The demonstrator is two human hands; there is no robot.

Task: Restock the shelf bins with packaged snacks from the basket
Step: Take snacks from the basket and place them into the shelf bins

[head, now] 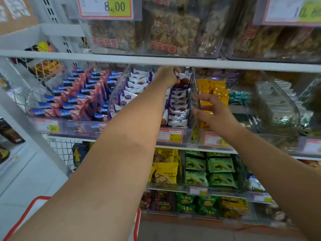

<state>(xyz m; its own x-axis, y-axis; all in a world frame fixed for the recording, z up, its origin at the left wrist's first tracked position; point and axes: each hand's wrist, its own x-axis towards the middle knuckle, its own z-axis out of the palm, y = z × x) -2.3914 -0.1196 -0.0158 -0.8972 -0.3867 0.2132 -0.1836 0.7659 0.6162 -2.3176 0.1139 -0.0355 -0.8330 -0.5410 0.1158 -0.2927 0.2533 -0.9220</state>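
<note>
The yellow price tag [106, 7] on the top bin reads "8.00". Red print on the nut packs [163, 46] below it reads 天天坚果. Lower, a shelf tag [47, 126] shows "9.90", and another tag [217, 139] seems to read "20.9", its last digit hidden.

Shop: price tags [105, 7], snack bins [175, 136]
</note>
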